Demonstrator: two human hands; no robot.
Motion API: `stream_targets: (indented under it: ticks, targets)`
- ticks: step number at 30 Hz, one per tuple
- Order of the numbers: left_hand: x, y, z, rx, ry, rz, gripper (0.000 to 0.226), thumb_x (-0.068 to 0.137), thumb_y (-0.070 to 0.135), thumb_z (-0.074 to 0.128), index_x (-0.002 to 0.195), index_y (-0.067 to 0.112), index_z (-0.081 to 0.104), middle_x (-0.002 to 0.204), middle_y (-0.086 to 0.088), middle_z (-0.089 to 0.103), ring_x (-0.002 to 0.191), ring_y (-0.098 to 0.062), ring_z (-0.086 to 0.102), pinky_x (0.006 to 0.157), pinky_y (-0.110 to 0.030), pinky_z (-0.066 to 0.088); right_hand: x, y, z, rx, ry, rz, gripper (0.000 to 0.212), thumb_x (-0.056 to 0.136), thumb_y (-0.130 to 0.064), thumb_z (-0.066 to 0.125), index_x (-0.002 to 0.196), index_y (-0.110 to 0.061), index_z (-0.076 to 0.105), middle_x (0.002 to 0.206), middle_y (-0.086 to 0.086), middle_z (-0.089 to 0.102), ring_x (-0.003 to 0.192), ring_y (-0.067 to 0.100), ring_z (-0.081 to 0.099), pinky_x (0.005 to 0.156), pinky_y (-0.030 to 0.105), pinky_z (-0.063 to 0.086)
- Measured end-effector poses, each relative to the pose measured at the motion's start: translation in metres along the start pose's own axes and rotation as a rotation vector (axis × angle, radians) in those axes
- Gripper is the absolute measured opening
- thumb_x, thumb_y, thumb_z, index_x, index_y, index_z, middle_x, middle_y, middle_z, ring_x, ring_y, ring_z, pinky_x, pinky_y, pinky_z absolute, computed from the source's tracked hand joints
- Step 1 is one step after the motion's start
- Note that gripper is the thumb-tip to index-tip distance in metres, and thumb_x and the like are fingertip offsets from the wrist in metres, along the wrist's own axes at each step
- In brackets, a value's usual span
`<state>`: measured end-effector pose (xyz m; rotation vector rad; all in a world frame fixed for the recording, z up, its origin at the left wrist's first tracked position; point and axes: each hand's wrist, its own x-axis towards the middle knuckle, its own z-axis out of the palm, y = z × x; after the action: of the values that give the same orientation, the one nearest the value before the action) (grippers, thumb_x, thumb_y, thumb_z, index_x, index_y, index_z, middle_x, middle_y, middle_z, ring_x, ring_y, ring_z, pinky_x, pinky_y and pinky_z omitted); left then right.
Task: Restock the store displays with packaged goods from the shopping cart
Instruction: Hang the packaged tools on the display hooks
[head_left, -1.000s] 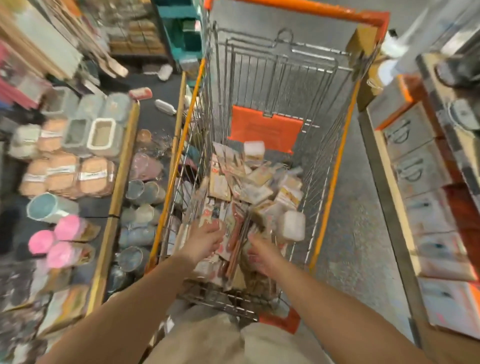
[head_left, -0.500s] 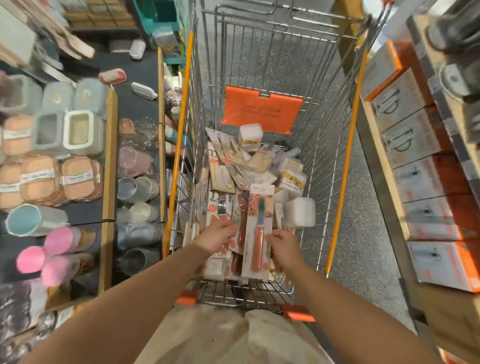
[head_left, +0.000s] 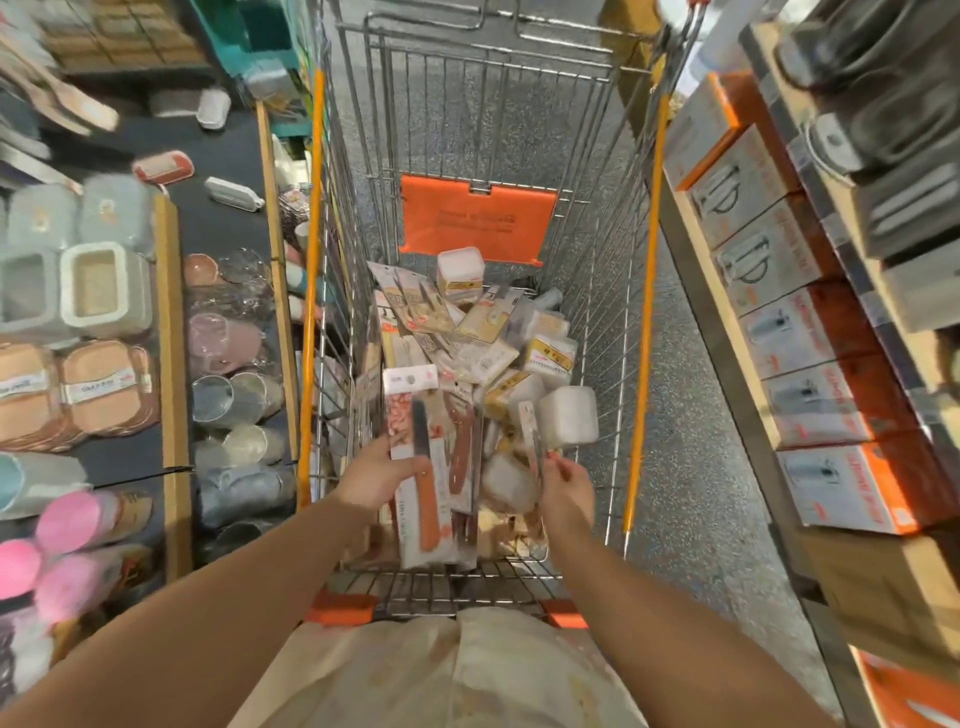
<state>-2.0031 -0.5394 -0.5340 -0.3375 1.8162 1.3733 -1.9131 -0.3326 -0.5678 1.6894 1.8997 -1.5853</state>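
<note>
Carded knife pack (head_left: 423, 467) now lifted clear of the goods in the shopping cart (head_left: 644, 332), left hand (head_left: 379, 475) grasping it, right hand (head_left: 563, 486) pinching a slim packet (head_left: 532, 436) beside it.

Wire cart (head_left: 597, 291) — packaged goods (head_left: 467, 353), seemingly knives.

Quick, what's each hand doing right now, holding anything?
Left hand: grips a carded orange-handled knife pack.
Right hand: pinches a thin clear packet over the cart.
</note>
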Motion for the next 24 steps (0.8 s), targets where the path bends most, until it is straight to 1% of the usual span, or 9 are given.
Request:
stream_targets:
  ticks: [2,5,8,9,12,14,17,22,24]
  targets:
    - [0.002,-0.007,-0.005,-0.027,0.031,-0.044,0.021,0.094,0.014,0.065,0.109,0.027,0.060,0.096,0.014,0.065,0.091,-0.011,0.061,0.094,-0.029,0.046,0.016,0.008,-0.003,-0.131,0.009,0.071,0.043,0.099,-0.045,0.049,0.129,-0.014,0.056,0.121,0.009,0.065,0.108,0.030,0.060,0.088,0.038,0.050]
    - [0.005,-0.012,-0.009,-0.141,0.077,-0.140,0.007,0.092,0.017,0.068,0.097,0.013,0.071,0.090,-0.006,0.077,0.091,-0.031,0.072,0.095,-0.049,0.053,0.042,0.026,0.002,-0.191,-0.142,0.222,0.062,0.095,-0.061,0.044,0.145,-0.025,0.045,0.137,0.012,0.057,0.121,0.035,0.056,0.102,0.047,0.045]
    - [0.006,-0.016,-0.011,-0.151,0.080,-0.144,0.013,0.094,0.020,0.066,0.102,0.012,0.071,0.092,-0.009,0.077,0.095,-0.034,0.072,0.094,-0.049,0.053,0.087,0.066,0.012,-0.261,-0.228,0.191,0.112,0.056,-0.102,0.038,0.138,-0.027,0.051,0.130,0.015,0.061,0.113,0.028,0.055,0.096,0.049,0.047]
    - [0.007,-0.018,-0.012,-0.149,0.076,-0.137,0.014,0.094,0.021,0.065,0.103,0.012,0.071,0.094,-0.010,0.076,0.094,-0.033,0.072,0.094,-0.049,0.053,0.098,0.077,0.017,-0.321,-0.237,0.173,0.121,0.045,-0.106,0.035,0.135,-0.026,0.052,0.126,0.014,0.063,0.113,0.028,0.055,0.097,0.050,0.047]
    - [0.010,-0.021,-0.013,-0.135,0.092,-0.119,0.006,0.095,0.022,0.064,0.098,0.018,0.066,0.092,-0.005,0.072,0.086,-0.025,0.068,0.086,-0.041,0.053,0.125,0.101,0.020,-0.370,-0.268,0.174,0.108,0.051,-0.093,0.038,0.132,-0.024,0.052,0.118,0.008,0.065,0.110,0.034,0.061,0.092,0.052,0.053]
    - [0.010,-0.021,-0.013,-0.140,0.112,-0.116,0.006,0.096,0.022,0.063,0.092,0.025,0.060,0.090,0.002,0.065,0.083,-0.017,0.063,0.082,-0.036,0.051,0.097,0.075,0.013,-0.324,-0.262,0.171,0.101,0.052,-0.092,0.053,0.129,-0.025,0.054,0.113,0.004,0.068,0.100,0.031,0.067,0.086,0.050,0.057]
    - [0.008,-0.019,-0.012,-0.150,0.091,-0.086,0.006,0.094,0.028,0.065,0.098,0.025,0.064,0.096,0.000,0.070,0.093,-0.022,0.066,0.087,-0.037,0.051,0.043,0.031,0.003,-0.307,-0.266,0.156,0.061,0.074,-0.055,0.075,0.119,-0.018,0.054,0.099,0.002,0.068,0.089,0.025,0.069,0.083,0.047,0.059]
    - [0.007,-0.018,-0.013,-0.156,0.105,-0.089,0.033,0.094,0.033,0.065,0.120,0.014,0.065,0.119,-0.008,0.070,0.109,-0.027,0.065,0.104,-0.049,0.046,0.021,0.011,-0.009,-0.217,-0.255,0.143,0.047,0.085,-0.030,0.075,0.125,-0.015,0.055,0.103,0.006,0.067,0.089,0.024,0.068,0.075,0.039,0.059]
    - [0.010,-0.020,-0.013,-0.162,0.106,-0.092,0.067,0.084,0.050,0.068,0.137,0.013,0.054,0.136,-0.007,0.059,0.123,-0.028,0.056,0.110,-0.051,0.040,0.017,0.003,-0.014,-0.170,-0.273,0.120,0.042,0.087,-0.028,0.073,0.124,-0.013,0.060,0.099,0.005,0.070,0.085,0.022,0.069,0.073,0.035,0.058]
